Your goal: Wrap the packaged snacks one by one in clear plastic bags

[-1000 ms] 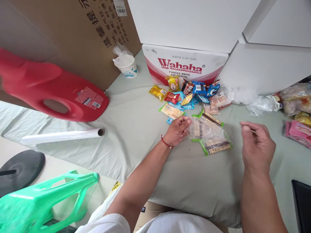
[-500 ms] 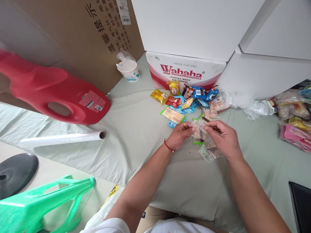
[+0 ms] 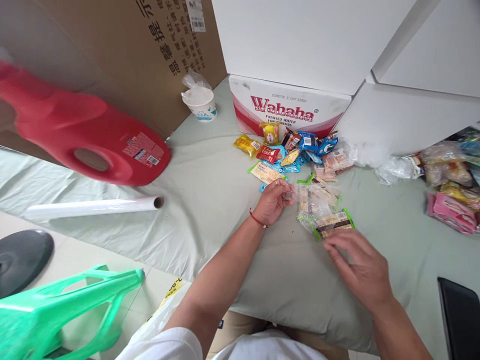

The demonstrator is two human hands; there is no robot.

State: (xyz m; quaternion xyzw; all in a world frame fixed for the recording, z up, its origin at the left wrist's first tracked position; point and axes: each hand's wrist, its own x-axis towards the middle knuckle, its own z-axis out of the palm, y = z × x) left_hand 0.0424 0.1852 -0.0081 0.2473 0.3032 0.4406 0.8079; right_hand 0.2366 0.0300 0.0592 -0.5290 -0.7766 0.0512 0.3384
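My left hand (image 3: 276,201) pinches the edge of a clear plastic bag (image 3: 318,197), which stretches to the right over some snack packs. Below the bag lies a green-ended snack pack (image 3: 333,224) with a dark band and a barcode label. Just under that pack is my right hand (image 3: 358,262), holding nothing, thumb and fingers slightly apart, fingertips close to the pack's lower edge. A wider green-edged cracker pack (image 3: 265,172) rests above my left hand. Behind it is a heap of small wrapped snacks (image 3: 290,155) in yellow, red and blue.
A Wahaha water carton (image 3: 285,105) stands behind the heap. Left are a paper cup (image 3: 202,105), red jug (image 3: 127,150), white roll (image 3: 93,207) and green stool (image 3: 75,300). Right are crumpled plastic (image 3: 397,170), pink packs (image 3: 452,212) and a black flat object (image 3: 459,315).
My right hand has let go of the plastic bag and moved down and right. The bag now spreads from my left hand over the packs, and the lower pack shows plainly.
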